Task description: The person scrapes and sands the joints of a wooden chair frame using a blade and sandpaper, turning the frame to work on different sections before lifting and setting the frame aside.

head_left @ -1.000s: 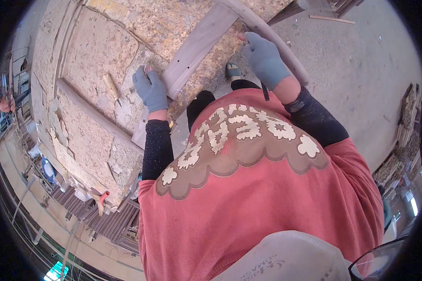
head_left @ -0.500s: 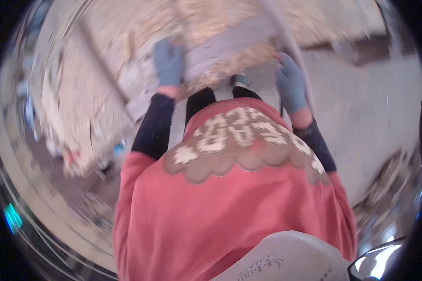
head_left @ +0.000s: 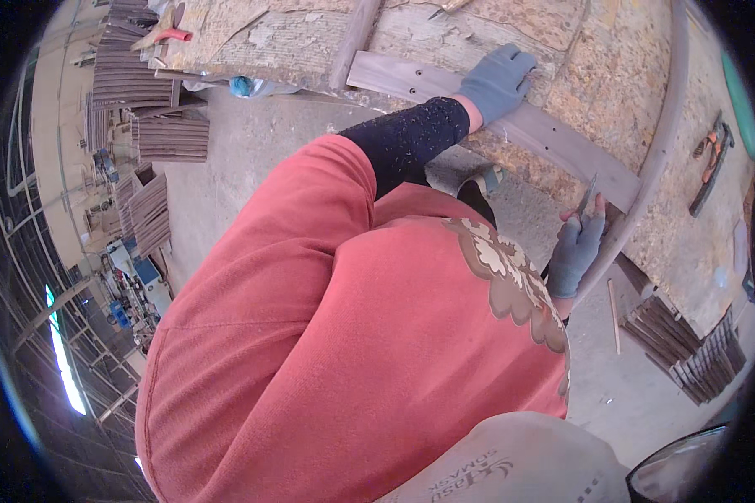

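My left hand (head_left: 497, 82), in a grey-blue glove, lies over a brown wooden rail (head_left: 558, 141) with its fingers stretched out. Small dark holes dot the rail. It joins a long curved wooden side piece (head_left: 668, 117) on the right; another wooden bar (head_left: 356, 42) meets its left end. My right hand (head_left: 577, 247), gloved with bare fingertips, is closed on a small knife (head_left: 592, 191). The pointed metal blade sticks up near the rail's right end, beside the curved piece. The palm hides the knife's handle; I cannot tell whether the blade touches the wood.
Beneath the frame is a worn, flaking worktable (head_left: 621, 80). An orange-handled tool (head_left: 711, 168) lies at its right, a pointed tool (head_left: 449, 8) at the far edge, a red-handled thing (head_left: 174, 35) far left. Stacked wooden parts (head_left: 134, 63) stand left, more (head_left: 658, 327) lower right.
My view has swung, so the frame and both hands appear further right. My left hand's fingers are now spread on the rail. The blade in my right hand now shows clearly; earlier, blur obscured it.
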Tool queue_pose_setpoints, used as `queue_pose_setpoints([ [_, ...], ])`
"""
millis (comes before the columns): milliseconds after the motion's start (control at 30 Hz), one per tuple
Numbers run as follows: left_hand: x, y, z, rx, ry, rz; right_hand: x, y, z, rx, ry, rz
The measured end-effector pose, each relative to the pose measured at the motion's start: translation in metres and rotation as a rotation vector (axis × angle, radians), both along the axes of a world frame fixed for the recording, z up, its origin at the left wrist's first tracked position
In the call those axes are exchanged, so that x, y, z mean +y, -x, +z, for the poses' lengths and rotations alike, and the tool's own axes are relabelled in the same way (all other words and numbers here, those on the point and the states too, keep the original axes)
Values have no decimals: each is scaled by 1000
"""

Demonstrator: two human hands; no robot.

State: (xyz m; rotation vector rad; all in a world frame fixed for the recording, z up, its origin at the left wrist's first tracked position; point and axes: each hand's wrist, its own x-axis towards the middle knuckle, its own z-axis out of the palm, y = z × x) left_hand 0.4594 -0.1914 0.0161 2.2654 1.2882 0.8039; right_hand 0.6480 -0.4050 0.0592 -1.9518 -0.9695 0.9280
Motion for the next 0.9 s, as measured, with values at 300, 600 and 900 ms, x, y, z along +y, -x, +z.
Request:
queue_pose_setpoints([
  [300,-7,29,2,-291,86,76,10,51,-1,7,35,158],
  [600,-73,190,65,-733,746,87,53,153,19,-29,-21,434],
  [900,-66,293,72,-700,988,39,95,259,77,204,135,504],
])
